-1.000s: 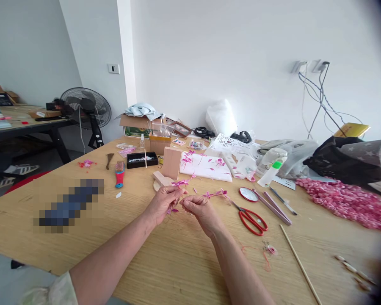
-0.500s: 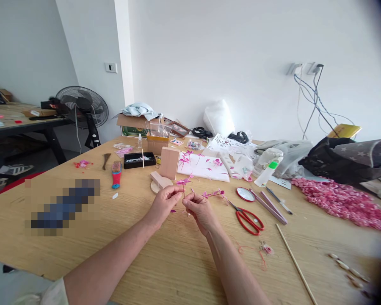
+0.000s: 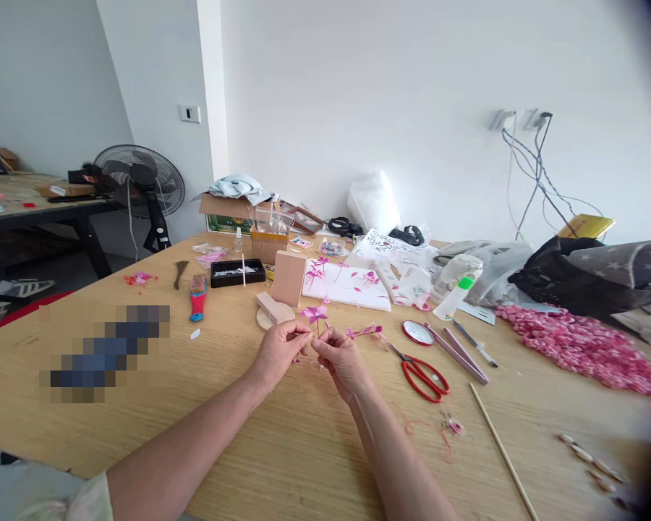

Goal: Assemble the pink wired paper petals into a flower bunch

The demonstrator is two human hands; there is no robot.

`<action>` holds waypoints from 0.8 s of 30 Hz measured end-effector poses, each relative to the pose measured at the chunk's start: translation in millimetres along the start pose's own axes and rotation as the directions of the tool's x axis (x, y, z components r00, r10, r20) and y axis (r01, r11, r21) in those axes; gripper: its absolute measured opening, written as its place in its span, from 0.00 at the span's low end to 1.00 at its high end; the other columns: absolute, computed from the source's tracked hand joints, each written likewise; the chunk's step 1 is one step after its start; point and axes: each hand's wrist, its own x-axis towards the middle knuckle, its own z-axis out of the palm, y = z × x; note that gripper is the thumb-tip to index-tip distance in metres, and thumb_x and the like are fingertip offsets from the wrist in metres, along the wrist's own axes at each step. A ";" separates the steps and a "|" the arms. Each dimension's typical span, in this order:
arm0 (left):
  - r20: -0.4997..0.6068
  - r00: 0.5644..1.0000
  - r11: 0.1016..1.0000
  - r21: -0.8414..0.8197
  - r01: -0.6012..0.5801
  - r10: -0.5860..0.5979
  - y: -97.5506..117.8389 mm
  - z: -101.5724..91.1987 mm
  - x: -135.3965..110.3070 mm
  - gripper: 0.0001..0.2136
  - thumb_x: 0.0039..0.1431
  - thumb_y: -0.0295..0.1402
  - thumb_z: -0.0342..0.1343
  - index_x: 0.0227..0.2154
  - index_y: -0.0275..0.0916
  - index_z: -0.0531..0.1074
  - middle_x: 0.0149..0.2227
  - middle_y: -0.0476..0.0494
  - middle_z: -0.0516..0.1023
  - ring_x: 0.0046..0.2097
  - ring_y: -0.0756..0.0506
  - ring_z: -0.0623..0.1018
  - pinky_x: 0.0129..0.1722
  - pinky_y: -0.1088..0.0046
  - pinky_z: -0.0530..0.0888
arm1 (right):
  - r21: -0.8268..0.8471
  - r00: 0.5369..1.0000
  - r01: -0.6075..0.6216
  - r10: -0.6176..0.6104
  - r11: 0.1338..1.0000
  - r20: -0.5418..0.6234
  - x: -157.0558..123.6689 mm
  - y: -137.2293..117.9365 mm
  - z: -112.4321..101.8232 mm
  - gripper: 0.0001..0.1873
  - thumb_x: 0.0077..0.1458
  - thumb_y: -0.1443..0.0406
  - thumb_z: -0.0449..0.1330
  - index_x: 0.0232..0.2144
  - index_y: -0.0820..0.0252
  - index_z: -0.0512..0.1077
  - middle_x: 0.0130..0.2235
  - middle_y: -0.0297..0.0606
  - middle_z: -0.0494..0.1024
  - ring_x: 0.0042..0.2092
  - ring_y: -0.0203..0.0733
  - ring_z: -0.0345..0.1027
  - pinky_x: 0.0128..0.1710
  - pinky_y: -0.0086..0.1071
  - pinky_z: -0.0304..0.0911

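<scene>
A pink artificial flower (image 3: 315, 312) on a thin stem stands up between my two hands, over the middle of the table. My left hand (image 3: 283, 349) pinches the stem from the left, thumb and forefinger pressed together. From the right, my right hand (image 3: 338, 357) pinches it too, and the fingertips of both hands almost touch. Just beyond my right hand lies a second pink flower sprig (image 3: 364, 331). Red-handled scissors (image 3: 424, 376) rest on the table right of it. The lower stem is hidden by my fingers.
A white pad (image 3: 352, 284) with pink blossoms lies behind my hands, beside a wooden block (image 3: 289, 278). A red brush (image 3: 197, 297) and black tray (image 3: 237, 273) are at left. Tweezers (image 3: 464, 354), a wooden stick (image 3: 502, 449) and a pink fluffy bundle (image 3: 580, 347) are at right.
My hands have drawn slightly closer together on the stem. The flower head has turned a little and shows its petals more broadly.
</scene>
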 end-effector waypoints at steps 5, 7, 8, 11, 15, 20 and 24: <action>-0.023 0.999 0.997 -0.064 0.045 -0.047 2.6 1.7 -1.8 0.07 0.47 0.36 0.52 0.24 0.36 0.67 0.18 0.54 0.64 0.18 0.56 0.62 0.17 0.82 0.62 | 0.028 1.000 -0.017 0.017 0.999 0.025 -0.8 -0.2 0.2 0.15 0.35 0.63 0.66 0.18 0.60 0.61 0.15 0.23 0.61 0.16 0.25 0.49 0.17 0.24 0.42; -0.034 0.998 0.997 -0.052 0.057 -0.059 3.2 0.8 -1.8 0.08 0.47 0.37 0.52 0.26 0.36 0.68 0.18 0.54 0.63 0.18 0.56 0.62 0.17 0.82 0.63 | 0.039 0.999 -0.034 0.033 0.999 0.038 -2.0 -1.4 0.8 0.15 0.36 0.63 0.66 0.19 0.60 0.61 0.14 0.23 0.61 0.16 0.25 0.50 0.17 0.23 0.42; -0.037 0.997 0.997 -0.046 0.062 -0.064 3.4 0.2 -1.6 0.09 0.47 0.37 0.52 0.27 0.36 0.69 0.18 0.54 0.63 0.17 0.56 0.61 0.16 0.82 0.62 | 0.042 0.998 -0.044 0.042 0.998 0.039 -2.7 -2.4 1.1 0.15 0.36 0.63 0.66 0.19 0.60 0.61 0.14 0.23 0.61 0.16 0.25 0.50 0.17 0.23 0.42; -0.043 0.997 0.997 -0.057 0.055 -0.058 3.1 -1.4 -0.8 0.10 0.47 0.38 0.53 0.27 0.35 0.71 0.17 0.54 0.62 0.17 0.56 0.60 0.15 0.82 0.60 | 0.061 0.997 -0.070 0.067 0.996 0.043 -4.9 -6.1 2.0 0.15 0.34 0.64 0.67 0.21 0.60 0.62 0.15 0.24 0.64 0.17 0.26 0.54 0.16 0.22 0.44; -0.039 0.998 0.995 -0.086 0.044 -0.047 2.3 -2.7 0.2 0.10 0.47 0.38 0.54 0.26 0.35 0.71 0.16 0.54 0.62 0.18 0.55 0.61 0.15 0.83 0.58 | 0.104 0.990 -0.106 0.095 0.989 0.107 -7.4 -11.7 2.2 0.15 0.34 0.64 0.67 0.25 0.60 0.66 0.18 0.26 0.66 0.19 0.26 0.58 0.17 0.20 0.47; -0.053 0.997 0.994 -0.101 0.045 -0.051 3.3 -3.9 -0.1 0.09 0.47 0.38 0.53 0.26 0.36 0.70 0.16 0.55 0.62 0.16 0.56 0.59 0.15 0.82 0.57 | 0.117 0.980 -0.122 0.101 0.986 0.172 -8.1 -13.5 0.4 0.13 0.39 0.60 0.65 0.27 0.62 0.70 0.23 0.30 0.69 0.23 0.26 0.62 0.17 0.19 0.49; -0.051 0.997 0.989 -0.139 0.043 -0.051 1.0 -4.2 -0.4 0.10 0.48 0.39 0.54 0.26 0.37 0.70 0.16 0.56 0.61 0.16 0.56 0.59 0.17 0.81 0.60 | 0.086 0.987 -0.106 0.095 0.991 0.129 -6.8 -12.1 -1.3 0.12 0.38 0.60 0.65 0.21 0.64 0.70 0.22 0.32 0.70 0.20 0.26 0.60 0.15 0.20 0.44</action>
